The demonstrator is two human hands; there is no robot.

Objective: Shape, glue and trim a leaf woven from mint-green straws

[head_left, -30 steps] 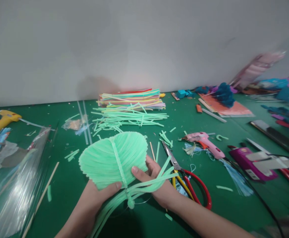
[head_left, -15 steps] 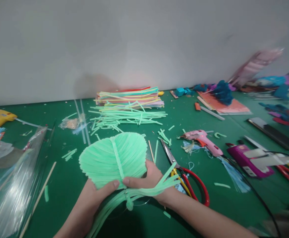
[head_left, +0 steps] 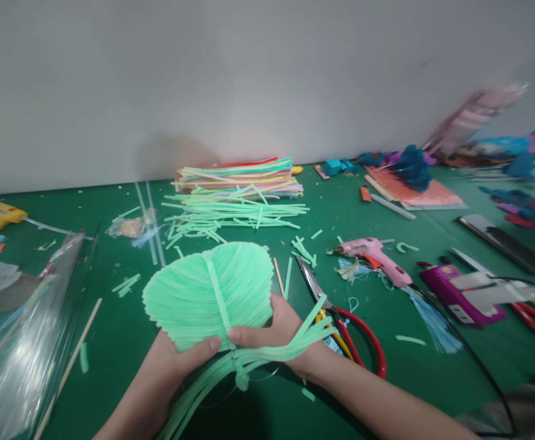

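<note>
The fuzzy green leaf (head_left: 246,281) is held over the tabletop (head_left: 123,330), fingers of the left hand (head_left: 180,360) and right hand (head_left: 276,330) clamped on its lower edge — squeezing hard could buckle its rows, and loose strands (head_left: 290,350) might snag the scissors (head_left: 312,282).

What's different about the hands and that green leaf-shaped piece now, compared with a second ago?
The right hand has moved its thumb left and nearer the person, from the side of the leaf-shaped piece to its middle rib. Both it and the left hand kept hold of the piece. The nearest scissors and pink glue gun stayed lying on the table.
</note>
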